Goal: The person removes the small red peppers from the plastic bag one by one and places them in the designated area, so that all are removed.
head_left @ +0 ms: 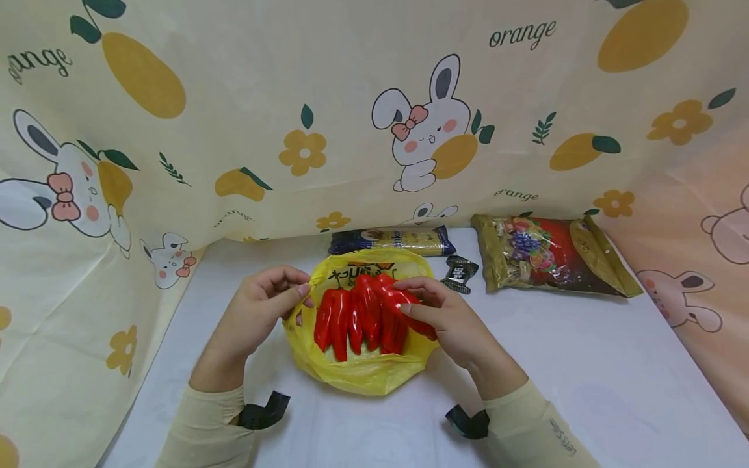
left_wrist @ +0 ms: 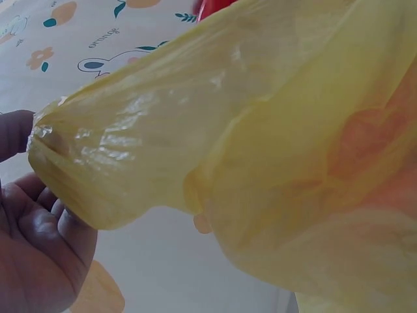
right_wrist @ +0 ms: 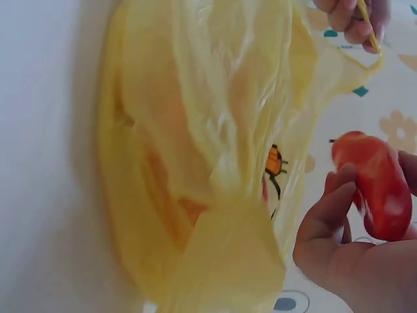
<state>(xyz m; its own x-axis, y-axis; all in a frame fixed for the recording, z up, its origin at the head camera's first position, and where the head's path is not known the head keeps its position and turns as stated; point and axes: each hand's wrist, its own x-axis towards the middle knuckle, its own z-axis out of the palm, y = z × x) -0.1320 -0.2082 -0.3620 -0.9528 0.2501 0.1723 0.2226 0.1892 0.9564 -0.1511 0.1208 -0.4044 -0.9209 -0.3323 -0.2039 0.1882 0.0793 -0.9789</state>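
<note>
A yellow plastic bag (head_left: pixel 365 378) lies with its mouth spread wide, and several glossy red peppers (head_left: pixel 341 325) sit side by side inside it. At the bag's left edge my left hand (head_left: pixel 260 305) pinches the rim, pulling a fold of the plastic (left_wrist: pixel 98 150) taut in the left wrist view. Over the right side of the bag, my right hand (head_left: pixel 453 318) holds a red pepper (right_wrist: pixel 378 186) between thumb and fingers. That pepper is raised beside the bag wall in the right wrist view. Plastic covers part of the other peppers in both wrist views.
Behind the bag lies a long blue and yellow packet (head_left: pixel 392 241). A small black packet (head_left: pixel 460 273) is just right of the bag, and a large gold and red bag (head_left: pixel 556 257) lies farther right. A printed cloth (head_left: pixel 351 84) hangs behind the white table (head_left: pixel 585 377).
</note>
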